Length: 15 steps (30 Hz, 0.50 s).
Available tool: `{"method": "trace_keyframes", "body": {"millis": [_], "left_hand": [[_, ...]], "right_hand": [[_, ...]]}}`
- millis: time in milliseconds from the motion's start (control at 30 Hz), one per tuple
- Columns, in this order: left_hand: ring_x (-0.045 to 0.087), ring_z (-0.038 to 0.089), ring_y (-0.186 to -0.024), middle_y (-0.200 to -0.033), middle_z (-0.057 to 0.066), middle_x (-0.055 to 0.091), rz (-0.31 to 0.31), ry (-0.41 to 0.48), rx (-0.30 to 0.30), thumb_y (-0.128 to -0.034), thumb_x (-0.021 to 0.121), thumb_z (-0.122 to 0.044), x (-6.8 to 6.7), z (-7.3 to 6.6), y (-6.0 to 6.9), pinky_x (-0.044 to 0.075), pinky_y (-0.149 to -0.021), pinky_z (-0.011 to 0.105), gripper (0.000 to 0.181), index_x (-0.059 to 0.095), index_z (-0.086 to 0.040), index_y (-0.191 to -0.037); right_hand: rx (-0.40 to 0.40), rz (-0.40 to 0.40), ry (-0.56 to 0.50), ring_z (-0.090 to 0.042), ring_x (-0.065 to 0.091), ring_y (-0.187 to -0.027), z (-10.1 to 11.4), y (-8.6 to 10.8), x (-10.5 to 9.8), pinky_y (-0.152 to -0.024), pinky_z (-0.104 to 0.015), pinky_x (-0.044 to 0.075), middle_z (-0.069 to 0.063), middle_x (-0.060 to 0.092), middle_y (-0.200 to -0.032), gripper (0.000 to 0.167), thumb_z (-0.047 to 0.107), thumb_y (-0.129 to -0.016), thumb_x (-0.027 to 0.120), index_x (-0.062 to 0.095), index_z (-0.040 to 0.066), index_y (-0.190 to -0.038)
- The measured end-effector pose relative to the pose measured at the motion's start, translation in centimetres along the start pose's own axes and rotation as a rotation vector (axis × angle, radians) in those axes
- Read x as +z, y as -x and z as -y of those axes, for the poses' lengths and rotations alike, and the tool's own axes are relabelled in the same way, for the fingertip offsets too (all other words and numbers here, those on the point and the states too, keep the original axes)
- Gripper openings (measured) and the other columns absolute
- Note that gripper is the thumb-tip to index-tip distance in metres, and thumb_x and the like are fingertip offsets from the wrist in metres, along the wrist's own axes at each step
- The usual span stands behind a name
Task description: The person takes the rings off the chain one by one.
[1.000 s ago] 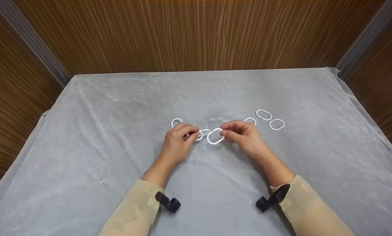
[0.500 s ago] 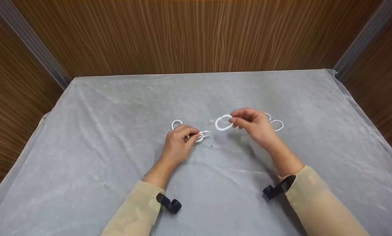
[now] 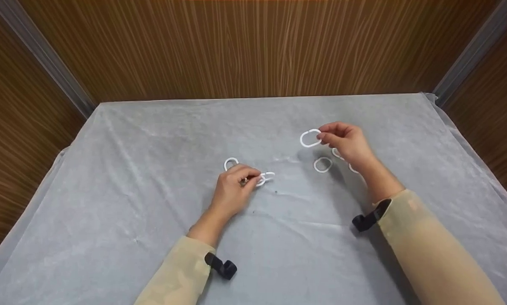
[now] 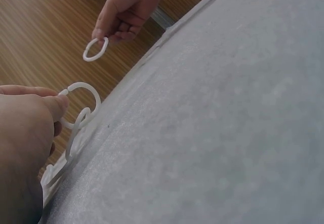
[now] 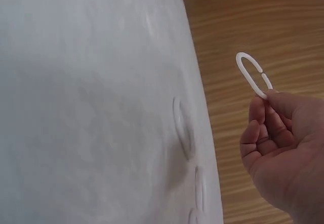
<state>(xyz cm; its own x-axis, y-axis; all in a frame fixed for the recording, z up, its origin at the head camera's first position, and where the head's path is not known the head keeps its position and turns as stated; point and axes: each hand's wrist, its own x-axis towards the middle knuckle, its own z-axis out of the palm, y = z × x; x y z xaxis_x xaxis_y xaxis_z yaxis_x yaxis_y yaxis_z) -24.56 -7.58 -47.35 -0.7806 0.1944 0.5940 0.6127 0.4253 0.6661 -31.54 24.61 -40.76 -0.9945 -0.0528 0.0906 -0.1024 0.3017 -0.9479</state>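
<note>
My left hand [image 3: 233, 189] pinches a white split ring [image 4: 98, 96] between thumb and fingertips, low over the cloth. Another white ring [image 4: 74, 138] hooks through it in the left wrist view, and more of the linked rings trail behind the hand. Part of that chain is hidden by the hand; one ring [image 3: 225, 163] shows past its far side. Farther right and higher, my right hand [image 3: 350, 143] pinches the end of a single oval white ring [image 5: 247, 78]. A small gap breaks this ring's side, and it hangs clear of the cloth.
A loose white ring [image 3: 322, 171] lies on the grey cloth [image 3: 151, 169] below my right hand. Two more loose rings, including one ring [image 3: 335, 154], lie partly hidden behind that hand and wrist. Wood-patterned panels [image 3: 253, 46] stand at the back and sides.
My right hand, with its ring, has moved away from the left hand, up and to the right past the loose rings. The left hand stays nearly still, pinching its linked ring.
</note>
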Motion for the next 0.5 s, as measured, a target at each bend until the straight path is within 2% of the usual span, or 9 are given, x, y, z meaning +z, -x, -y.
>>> {"method": "trace_keyframes", "body": {"millis": [133,333,500], "left_hand": [[0.071,0.014,-0.090,-0.097,0.003,0.075,0.012,0.002,-0.010,-0.0936,0.082,-0.006,0.2,0.0,0.1,0.059,-0.079,0.030,0.004,0.082,-0.005,-0.097],[0.070,0.014,-0.089,-0.096,0.002,0.075,0.008,0.001,-0.012,-0.0927,0.082,-0.005,0.1,0.1,0.1,0.058,-0.078,0.029,0.005,0.082,-0.007,-0.097],[0.070,0.014,-0.089,-0.096,0.002,0.075,0.010,0.002,-0.011,-0.0930,0.082,-0.005,0.0,0.1,0.1,0.059,-0.079,0.029,0.005,0.082,-0.007,-0.097]], "right_hand": [[0.054,0.005,0.042,-0.009,0.068,-0.090,-0.8,-0.9,-1.0,-0.083,-0.023,0.052,0.006,0.074,-0.096,0.032,0.015,-0.103,0.071,0.069,-0.007,-0.127],[0.087,0.006,0.098,-0.011,0.065,-0.094,-1.8,-2.1,-1.7,-0.087,-0.024,0.051,0.002,0.075,-0.101,0.031,0.013,-0.104,0.068,0.069,-0.005,-0.128],[0.118,0.018,0.111,-0.016,0.063,-0.096,-2.5,-2.8,-1.9,-0.084,-0.024,0.052,0.002,0.075,-0.101,0.032,0.014,-0.104,0.069,0.068,-0.006,-0.129]]}}
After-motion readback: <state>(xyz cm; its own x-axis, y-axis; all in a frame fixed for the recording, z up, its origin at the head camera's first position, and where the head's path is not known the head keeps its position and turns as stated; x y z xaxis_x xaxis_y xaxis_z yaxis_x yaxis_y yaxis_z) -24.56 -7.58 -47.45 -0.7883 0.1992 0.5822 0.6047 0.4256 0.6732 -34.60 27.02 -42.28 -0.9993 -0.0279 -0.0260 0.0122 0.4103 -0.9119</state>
